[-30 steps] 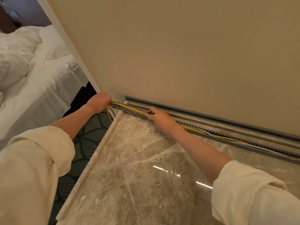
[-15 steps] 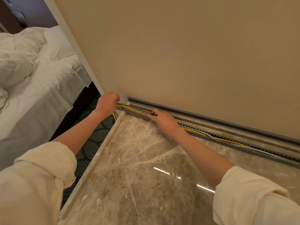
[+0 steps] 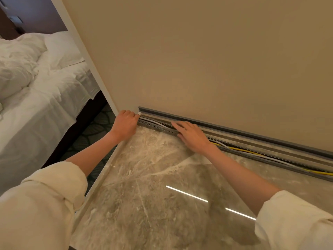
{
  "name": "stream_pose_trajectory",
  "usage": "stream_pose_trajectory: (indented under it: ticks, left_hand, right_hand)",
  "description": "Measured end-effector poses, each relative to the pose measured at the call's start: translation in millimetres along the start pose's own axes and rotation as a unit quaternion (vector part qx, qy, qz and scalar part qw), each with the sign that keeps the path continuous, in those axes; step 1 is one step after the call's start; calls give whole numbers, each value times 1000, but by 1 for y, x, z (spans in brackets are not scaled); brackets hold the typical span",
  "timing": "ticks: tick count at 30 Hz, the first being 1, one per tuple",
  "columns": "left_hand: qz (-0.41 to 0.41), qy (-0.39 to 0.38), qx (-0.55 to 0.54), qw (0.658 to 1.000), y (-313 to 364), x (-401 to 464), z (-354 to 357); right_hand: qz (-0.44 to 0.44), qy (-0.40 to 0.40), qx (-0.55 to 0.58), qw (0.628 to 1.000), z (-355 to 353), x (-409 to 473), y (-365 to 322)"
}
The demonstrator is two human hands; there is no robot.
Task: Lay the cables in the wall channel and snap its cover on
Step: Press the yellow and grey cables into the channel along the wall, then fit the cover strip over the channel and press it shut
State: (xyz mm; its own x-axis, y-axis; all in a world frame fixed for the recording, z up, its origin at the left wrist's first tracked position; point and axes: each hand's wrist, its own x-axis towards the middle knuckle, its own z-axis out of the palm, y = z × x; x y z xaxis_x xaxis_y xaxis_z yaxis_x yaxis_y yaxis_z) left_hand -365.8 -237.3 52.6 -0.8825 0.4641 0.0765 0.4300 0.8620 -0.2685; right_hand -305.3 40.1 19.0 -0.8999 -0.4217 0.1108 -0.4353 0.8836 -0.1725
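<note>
A grey perforated wall channel (image 3: pixel 156 128) runs along the foot of the beige wall where it meets the marble top. White and yellow cables (image 3: pixel 250 150) lie inside it. A grey cover strip (image 3: pixel 234 131) lies against the wall just above the channel. My left hand (image 3: pixel 125 124) is at the channel's left end, fingers curled, pinching a white cable end (image 3: pixel 139 114). My right hand (image 3: pixel 192 136) lies flat with straight fingers, pressing on the cables in the channel a little to the right.
The polished marble surface (image 3: pixel 153 186) fills the foreground, with its left edge (image 3: pixel 100 175) dropping to a patterned carpet. A bed with white linen (image 3: pixel 36 91) stands at the left beyond the wall corner.
My left hand moved up to the channel's left end and now pinches the white cable end. The yellow cable loop that hung over the edge is gone from view. My right hand flattened.
</note>
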Motion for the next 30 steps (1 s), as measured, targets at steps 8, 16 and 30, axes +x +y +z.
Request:
stream_pose_trajectory:
  ticks: [8,16,30]
  left_hand:
    - [73,84,-123,986,90,24,-29]
    - [203,57,-173,962,221,62,-72]
    - [222,55,-156,961,380,77,-102]
  right_hand:
    - [158,41,15,987,-41,-115,59]
    - [317,57,13,947,-64,-235,96]
    - [378,57,-17,924,-94,-335,145]
